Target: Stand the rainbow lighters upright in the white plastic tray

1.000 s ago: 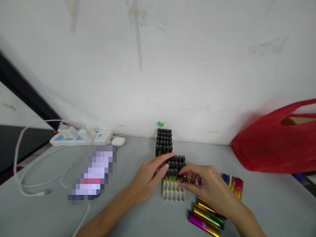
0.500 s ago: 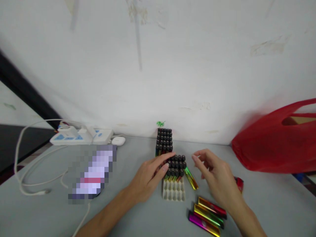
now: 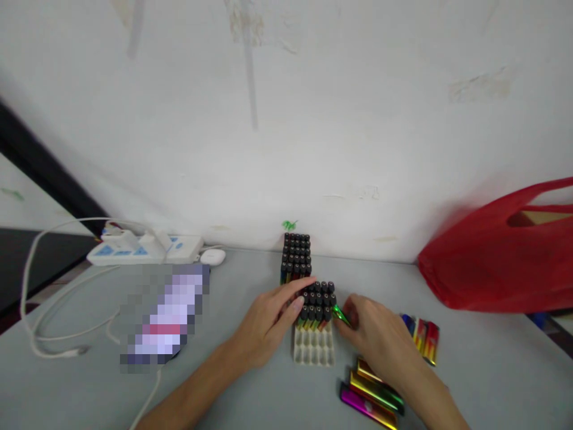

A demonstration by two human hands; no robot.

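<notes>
My left hand lies against the left side of a group of upright, black-topped shiny tubes. Its index finger stretches along the back of the group and its thumb rests at the side, the two apart. The tubes stand in a pale moulded tray, whose front pockets show bare. Right of the tray, the fingers of my right hand are closed around a slanting green metallic tube; its lower part is hidden by the hand. Behind stands another dense block of black-topped tubes.
Several shiny coloured tubes lie at front right, one of them purple and gold. More, including a red one, lie beyond my right wrist. A red bag sits far right. At left are a blurred-out phone, cables and a power strip.
My right hand has moved left and down and taken hold of the green tube beside the tray. Coloured tubes behind its wrist have come into view. My left hand stays in place.
</notes>
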